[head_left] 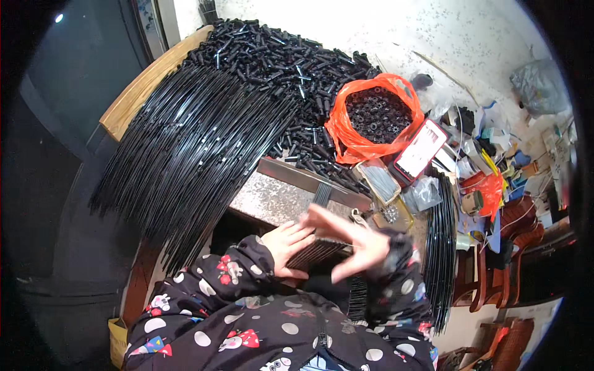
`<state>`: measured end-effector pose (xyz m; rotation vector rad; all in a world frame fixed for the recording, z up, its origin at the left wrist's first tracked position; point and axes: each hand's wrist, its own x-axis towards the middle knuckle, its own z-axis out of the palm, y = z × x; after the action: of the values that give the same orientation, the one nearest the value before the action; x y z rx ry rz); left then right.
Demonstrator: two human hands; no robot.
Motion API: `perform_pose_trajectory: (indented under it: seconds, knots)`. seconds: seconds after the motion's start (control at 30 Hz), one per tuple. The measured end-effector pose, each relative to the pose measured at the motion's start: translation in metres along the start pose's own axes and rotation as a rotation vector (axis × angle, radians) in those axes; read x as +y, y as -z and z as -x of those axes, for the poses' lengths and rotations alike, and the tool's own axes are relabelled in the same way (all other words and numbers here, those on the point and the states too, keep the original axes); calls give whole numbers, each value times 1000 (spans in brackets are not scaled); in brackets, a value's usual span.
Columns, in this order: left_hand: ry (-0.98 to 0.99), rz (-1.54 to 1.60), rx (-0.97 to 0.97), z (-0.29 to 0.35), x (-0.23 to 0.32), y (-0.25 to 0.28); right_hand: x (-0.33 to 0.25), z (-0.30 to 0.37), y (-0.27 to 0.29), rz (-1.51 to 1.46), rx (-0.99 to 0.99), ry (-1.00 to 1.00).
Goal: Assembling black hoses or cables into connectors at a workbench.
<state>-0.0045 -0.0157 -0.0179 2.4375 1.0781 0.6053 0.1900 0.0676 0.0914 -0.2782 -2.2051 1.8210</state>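
At 9 to 10 o'clock, a broad fan of long, thin, glossy black rods (185,145) points from about 1 o'clock toward 7 o'clock, beside a pale wooden board (154,83). At 12 o'clock spreads a heap of short black cylindrical parts (266,55).

Near the centre sits a speckled grey metal work tray (272,198); a narrow band of thin grey rods (322,193) lies in it, its long axis from 1 to 7 o'clock. Just below, at 5 to 6 o'clock, a ribbed dark rod bundle (318,252) lies between the hands, its far ends hidden. The left hand (288,244) is partly spread beside the bundle, thumb apart from fingers. The right hand (359,241), blurred, is wide; I cannot tell whether it touches the bundle.

At 1 to 2 o'clock, an orange-red plastic bag (341,145) holds small black toothed rings (378,116). At 3 o'clock, a pale rectangular box (370,185) contains thin silvery pins (380,178); just below, a yellowish container (408,221) holds small shiny metal pieces (390,214).
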Motion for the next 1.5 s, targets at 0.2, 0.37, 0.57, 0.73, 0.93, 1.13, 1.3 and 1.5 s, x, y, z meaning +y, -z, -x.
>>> perform_pose_trajectory:
  seconds: [0.2,0.37,0.57,0.73,0.93,1.13,1.3,1.5]
  knots:
    - [-72,-98,-13,3,-1,-6,-17,17,-103,-75,590,78]
    - [-4,-293,135,3,44,15,-77,60,-126,-125,678,500]
    - [-127,435,-83,-14,60,46,-142,108,-97,-72,204,1090]
    - [16,292,135,-8,62,60,-99,53,-128,-153,1137,325]
    - [39,1375,1124,-40,70,62,47,2,-142,-456,539,-73]
    - [11,2097,847,-49,102,-7,2,10,-48,-972,1548,653]
    - [23,1828,-21,-8,117,15,-64,10,-62,-576,1280,730]
    - [-398,73,830,-28,116,122,-4,20,-99,-316,1040,375]
